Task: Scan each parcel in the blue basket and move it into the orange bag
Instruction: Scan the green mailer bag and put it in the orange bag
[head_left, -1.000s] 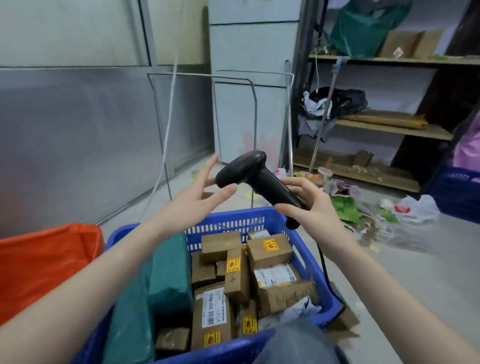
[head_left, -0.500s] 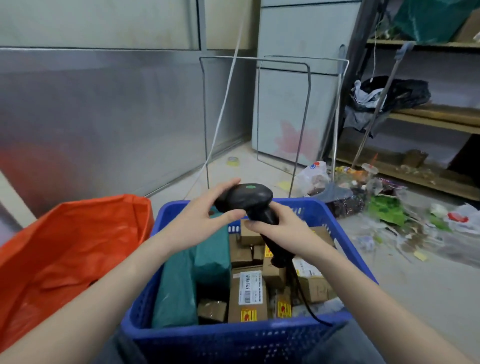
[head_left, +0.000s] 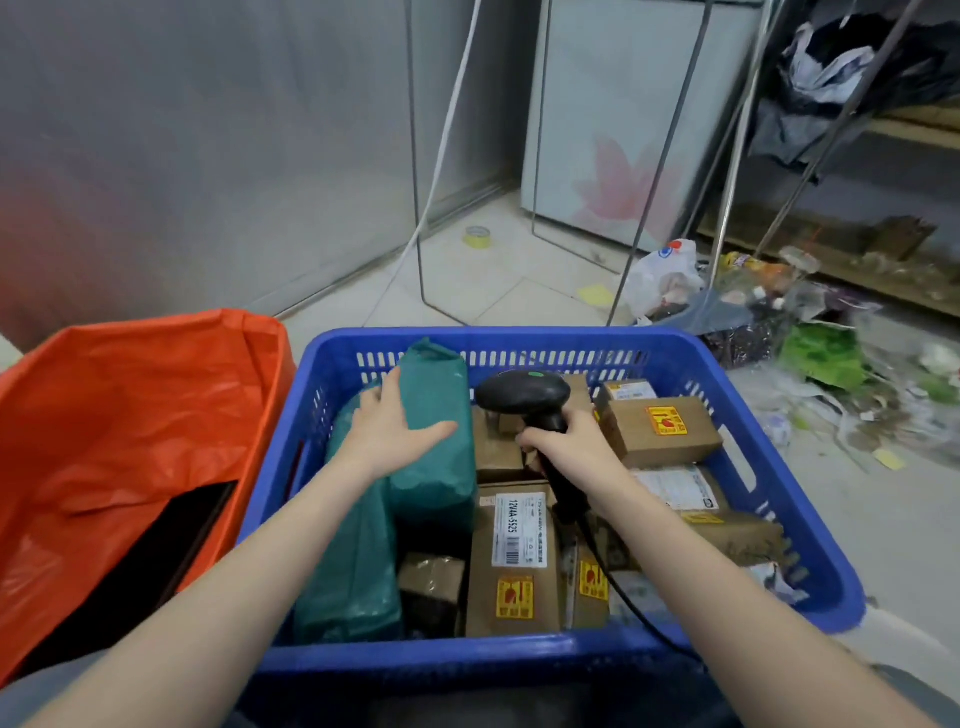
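The left hand is lying flat with fingers spread on a green parcel standing in the blue basket. The right hand is gripping a black scanner above the brown boxes. The orange bag is gaping just left of the basket.

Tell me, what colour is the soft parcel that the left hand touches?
Dark green. The soft parcel under the left hand shows best in the head view.

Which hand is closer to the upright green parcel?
Left. The left hand rests on the green parcel; the right hand is off to its right, gripping the scanner.
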